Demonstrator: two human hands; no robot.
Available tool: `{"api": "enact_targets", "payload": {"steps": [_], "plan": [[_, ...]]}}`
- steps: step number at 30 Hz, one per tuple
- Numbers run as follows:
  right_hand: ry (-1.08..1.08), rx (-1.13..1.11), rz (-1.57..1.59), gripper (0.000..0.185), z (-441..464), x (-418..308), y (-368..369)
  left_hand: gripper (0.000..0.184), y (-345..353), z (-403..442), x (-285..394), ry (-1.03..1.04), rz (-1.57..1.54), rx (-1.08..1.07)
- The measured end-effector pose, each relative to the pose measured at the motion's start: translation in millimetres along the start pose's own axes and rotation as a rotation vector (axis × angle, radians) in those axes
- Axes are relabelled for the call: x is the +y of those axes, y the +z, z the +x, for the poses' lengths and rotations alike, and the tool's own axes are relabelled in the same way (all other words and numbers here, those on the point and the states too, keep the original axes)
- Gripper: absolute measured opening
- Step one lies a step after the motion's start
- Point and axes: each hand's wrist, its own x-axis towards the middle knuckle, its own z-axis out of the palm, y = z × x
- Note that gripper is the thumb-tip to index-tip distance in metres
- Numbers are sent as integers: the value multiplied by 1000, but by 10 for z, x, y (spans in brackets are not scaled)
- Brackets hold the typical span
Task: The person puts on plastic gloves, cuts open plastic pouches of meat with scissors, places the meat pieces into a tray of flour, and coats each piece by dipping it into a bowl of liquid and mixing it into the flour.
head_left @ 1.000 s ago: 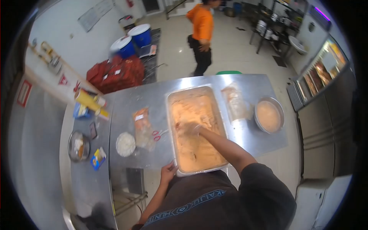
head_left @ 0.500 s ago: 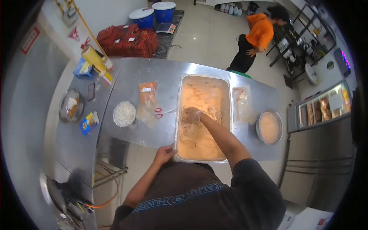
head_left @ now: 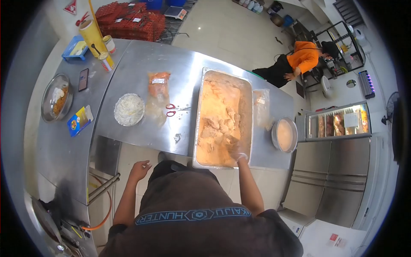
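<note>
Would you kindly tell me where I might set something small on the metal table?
Bare tabletop shows beyond the round bowl of white powder, left of the orange-filled clear plastic packet, and between that packet and the rectangular metal tray, beyond the red-handled scissors. Right of the tray, a pale plastic packet and a round metal bowl crowd it.
</note>
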Motion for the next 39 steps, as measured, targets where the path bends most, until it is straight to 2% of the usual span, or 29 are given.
{"api": "enact_targets", "payload": {"steps": [1,4,6,8,11,14,17,18,20,21,23,24,26,29,30,32,34,35,37,39], "plan": [[3,60,55,40,-24,-66,101,42,-58,2,12,-16,37,-12],[-99,441,-276,38,251,-291,395,39,-284,68,247,116,122,-57],[-311,492,-432,39,561,-720,314,36,-460,184,477,282,134,-51],[-248,270,-418,44,885,-893,367,32,-699,267,840,432,138,-15],[-338,213,-668,45,1237,-1080,493,27,-1177,109,1636,581,59,150],[-72,183,-565,45,1655,-1055,656,24,-1534,-146,1988,658,-72,373],[-300,310,-404,42,2178,-207,886,21,-1661,-327,1970,610,-220,528],[-223,130,-455,43,2209,-404,814,21,-1665,-415,1938,577,-270,562],[-49,-230,-551,46,2177,-1055,624,19,-1661,-643,1974,680,-242,673],[-80,-284,-553,43,2239,-1061,660,20,-1676,-759,2039,727,-228,723],[-144,-405,-560,40,2353,-1032,734,22,-1710,-1097,2446,918,-398,730],[-194,-494,-694,43,2408,-1125,703,24,-1694,-1269,2679,1008,-483,744],[-307,-688,-956,49,2456,-1365,629,31,-1515,-1649,2985,1023,-463,1005],[-264,-822,-1049,46,2778,-1057,741,20,-1528,-2153,3206,1457,-812,594],[-305,-763,-1028,46,2735,-1011,714,17,-1492,-2246,3332,1581,-865,487],[-384,-637,-975,48,2627,-1070,500,27,-1338,-2333,3616,1826,-957,247],[-329,-548,-764,44,2458,-1097,188,35,-915,-2208,4105,2095,-1134,245],[-308,-475,-648,43,2353,-1065,25,34,-490,-1987,4617,2244,-1270,381],[-198,-379,-312,40,2174,-791,-210,28,-196,-1825,4900,2253,-1220,327],[-19,-317,124,38,1955,-410,-384,23,336,-2252,5269,1731,-1617,527]]}}
